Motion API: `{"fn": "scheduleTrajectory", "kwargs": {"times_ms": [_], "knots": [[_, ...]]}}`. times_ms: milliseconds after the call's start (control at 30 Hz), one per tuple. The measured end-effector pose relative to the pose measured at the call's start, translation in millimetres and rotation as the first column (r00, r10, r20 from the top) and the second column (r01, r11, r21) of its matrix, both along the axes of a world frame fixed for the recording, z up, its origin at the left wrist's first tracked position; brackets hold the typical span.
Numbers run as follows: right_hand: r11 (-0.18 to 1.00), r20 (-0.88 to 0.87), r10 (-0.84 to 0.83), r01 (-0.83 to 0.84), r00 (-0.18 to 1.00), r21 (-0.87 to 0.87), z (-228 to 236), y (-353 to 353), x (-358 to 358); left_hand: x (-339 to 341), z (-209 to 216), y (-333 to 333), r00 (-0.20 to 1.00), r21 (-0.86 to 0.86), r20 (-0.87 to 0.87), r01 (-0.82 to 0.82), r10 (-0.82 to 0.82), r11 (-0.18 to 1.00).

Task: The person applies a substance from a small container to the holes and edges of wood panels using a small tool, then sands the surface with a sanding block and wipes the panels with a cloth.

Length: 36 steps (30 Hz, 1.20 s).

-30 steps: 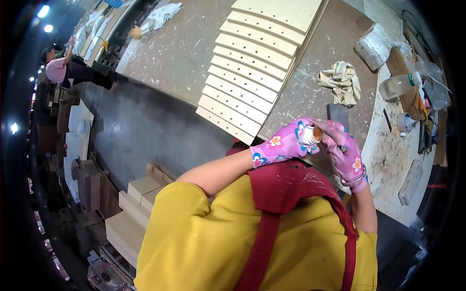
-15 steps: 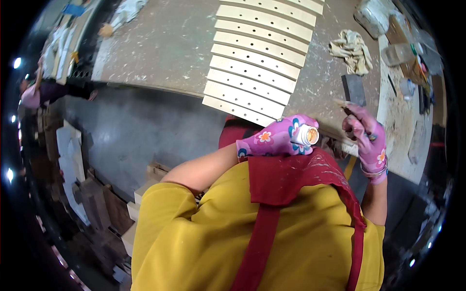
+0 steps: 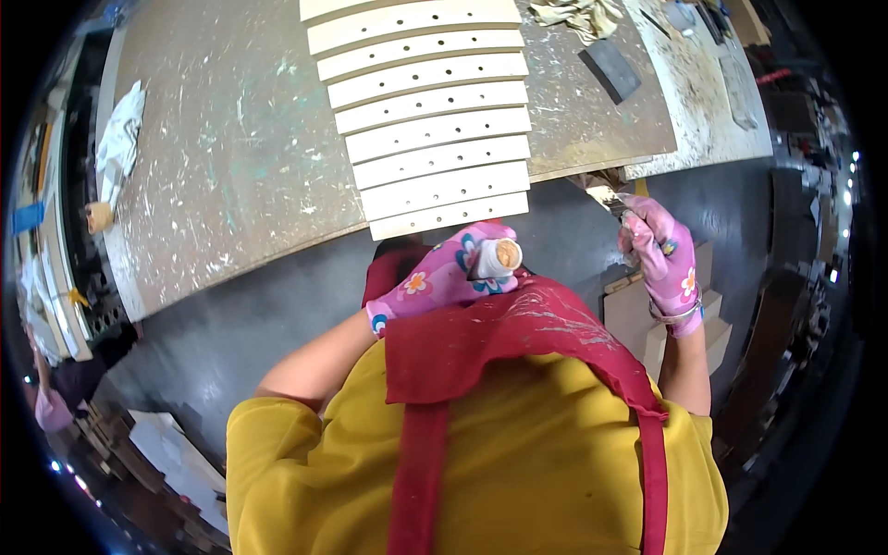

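We observe the left hand (image 3: 442, 277), in a pink flowered glove, closed around a small white container (image 3: 497, 258). The container sits upright in the fist, its open top showing a tan filling. It is held close to the chest, just above the top edge of the red apron (image 3: 518, 342) and just below the near edge of the bench (image 3: 231, 166).

We observe the right hand (image 3: 664, 264), in a matching glove, closed around the handle of a small brush (image 3: 606, 192). The brush points up and toward the left, its tip lying just beside the bench edge. We cannot tell whether the tip touches the bench.

On the bench we note a row of pale wooden slats (image 3: 430, 120), each with a line of small holes. They lie side by side, and the nearest slat lies at the near edge, just above the container. A dark rectangular block (image 3: 610, 69) lies to the right of the slats, and a crumpled rag (image 3: 578, 14) lies beyond it. A white cloth (image 3: 120, 139) lies at the far left of the bench.
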State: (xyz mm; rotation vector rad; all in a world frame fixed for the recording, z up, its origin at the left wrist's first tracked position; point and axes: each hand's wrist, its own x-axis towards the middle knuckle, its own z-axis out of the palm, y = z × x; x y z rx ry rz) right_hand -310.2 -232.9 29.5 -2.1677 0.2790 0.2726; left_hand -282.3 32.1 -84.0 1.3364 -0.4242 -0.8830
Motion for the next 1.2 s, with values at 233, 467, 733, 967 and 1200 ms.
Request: {"fn": "scheduleTrajectory", "kwargs": {"times_ms": [233, 467, 733, 967, 1200], "knots": [[0.967, 0.159, 0.254, -0.246, 0.954, -0.071, 26, 42, -2, 17, 2, 5, 0.956, -0.228, -0.241, -0.226, 0.170, 0.947], [0.783, 0.107, 0.544, -0.458, 0.832, -0.421, 40, 71, -1, 20, 1, 10, 0.888, -0.047, 0.420, -0.184, 0.187, 0.982], [0.637, 0.135, 0.651, -0.441, 0.747, -0.632, 21, 97, 5, 28, 5, 19, 0.787, -0.017, 0.609, -0.114, 0.101, 0.993], [0.902, -0.106, 0.086, -0.123, 0.991, -0.415, -36, 120, 0, 29, -12, 21, 0.755, 0.028, 0.653, -0.096, 0.055, 0.995], [0.730, -0.006, 0.556, -0.491, 0.831, -0.476, 11, 101, 22, 19, 0, 24, 0.938, 0.036, 0.347, -0.014, 0.001, 0.999]]}}
